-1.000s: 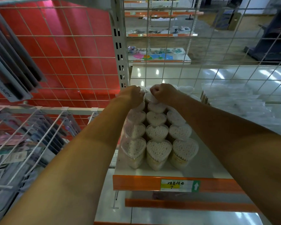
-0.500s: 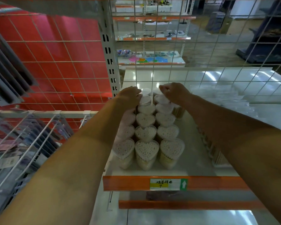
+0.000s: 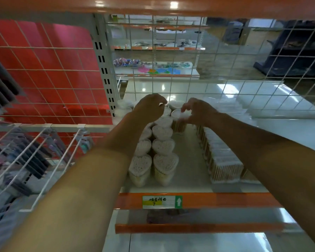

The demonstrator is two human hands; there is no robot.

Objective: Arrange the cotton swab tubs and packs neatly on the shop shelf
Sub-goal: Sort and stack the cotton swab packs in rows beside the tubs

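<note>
Heart-shaped clear cotton swab tubs (image 3: 164, 163) stand in rows running back along the white shelf (image 3: 187, 171); my left forearm hides part of the left row. At the back of the rows my left hand (image 3: 150, 106) curls its fingers over the top of a tub (image 3: 166, 110). My right hand (image 3: 198, 111) grips another heart tub (image 3: 178, 122) standing apart at the back right. A row of clear swab packs (image 3: 222, 160) with wooden sticks lines the shelf under my right forearm.
A wire grid (image 3: 189, 84) closes the shelf's back, and round tubs (image 3: 124, 104) sit at its back left corner. The orange upper shelf (image 3: 153, 4) hangs overhead. An orange front rail carries a price label (image 3: 162, 201). A wire rack (image 3: 35, 151) of hanging goods juts out left.
My view dropped lower and closer. Both hands have loosened from tight fists; the right now grips a tub set apart at the back right. Fewer rows of tubs show at the front.
</note>
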